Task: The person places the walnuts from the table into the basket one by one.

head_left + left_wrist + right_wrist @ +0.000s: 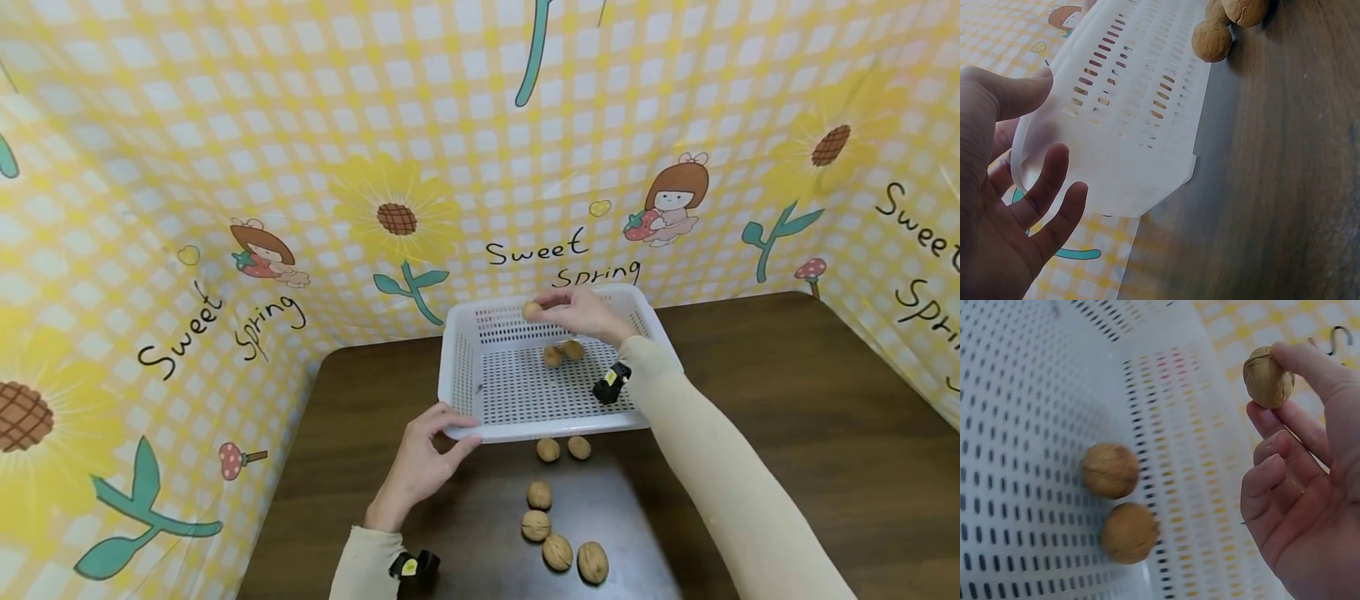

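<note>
A white perforated plastic basket (517, 429) stands on the brown table. My left hand (423, 458) grips its near left corner, thumb and fingers on either side of the rim; the left wrist view shows this hand (1010, 169) at the basket's end wall. Above the basket's far side, my right hand (581, 312) pinches a walnut (1269, 378) between thumb and fingertips. Two walnuts (1110, 470) lie close together on the basket floor, below that hand. Several more walnuts (557, 552) lie on the table in front of the basket.
The table (787, 417) is dark brown wood and extends to both sides of the basket. A yellow checked cloth (480, 150) with flowers and lettering hangs behind and along the sides. A black camera strap (611, 383) circles the right wrist.
</note>
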The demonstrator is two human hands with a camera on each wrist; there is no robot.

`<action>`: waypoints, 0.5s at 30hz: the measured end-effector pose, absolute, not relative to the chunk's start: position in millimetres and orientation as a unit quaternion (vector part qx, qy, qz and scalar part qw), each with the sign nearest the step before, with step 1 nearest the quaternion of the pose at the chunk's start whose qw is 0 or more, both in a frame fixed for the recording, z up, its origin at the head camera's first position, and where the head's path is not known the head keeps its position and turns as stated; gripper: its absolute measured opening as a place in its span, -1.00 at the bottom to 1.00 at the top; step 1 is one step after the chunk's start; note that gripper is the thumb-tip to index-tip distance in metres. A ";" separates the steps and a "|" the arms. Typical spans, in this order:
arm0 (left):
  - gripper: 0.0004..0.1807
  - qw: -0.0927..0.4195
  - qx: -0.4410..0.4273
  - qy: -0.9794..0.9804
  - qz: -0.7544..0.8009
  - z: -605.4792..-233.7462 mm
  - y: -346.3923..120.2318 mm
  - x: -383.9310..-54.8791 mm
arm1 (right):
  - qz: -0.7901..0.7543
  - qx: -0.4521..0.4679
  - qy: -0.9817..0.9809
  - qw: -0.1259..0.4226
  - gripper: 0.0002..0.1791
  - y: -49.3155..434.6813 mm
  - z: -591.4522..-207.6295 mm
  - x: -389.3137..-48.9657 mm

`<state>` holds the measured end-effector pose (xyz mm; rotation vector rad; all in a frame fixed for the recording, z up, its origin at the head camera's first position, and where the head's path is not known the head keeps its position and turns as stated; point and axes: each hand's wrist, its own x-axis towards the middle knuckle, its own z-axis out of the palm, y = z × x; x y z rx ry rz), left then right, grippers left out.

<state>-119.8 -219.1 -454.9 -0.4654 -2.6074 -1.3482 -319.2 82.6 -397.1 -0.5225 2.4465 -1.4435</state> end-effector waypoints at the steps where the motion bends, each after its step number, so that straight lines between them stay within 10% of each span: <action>1: -0.78 0.084 -0.155 -0.874 -0.452 -454.9 -219.3 -119.4 | -0.486 -0.181 0.846 0.125 -0.48 81.2 -401.9 -320.8; 15: -0.80 0.083 -0.163 -0.870 -0.457 -454.2 -220.0 -120.5 | -0.341 -0.237 0.899 0.140 -0.51 71.2 -435.2 -330.9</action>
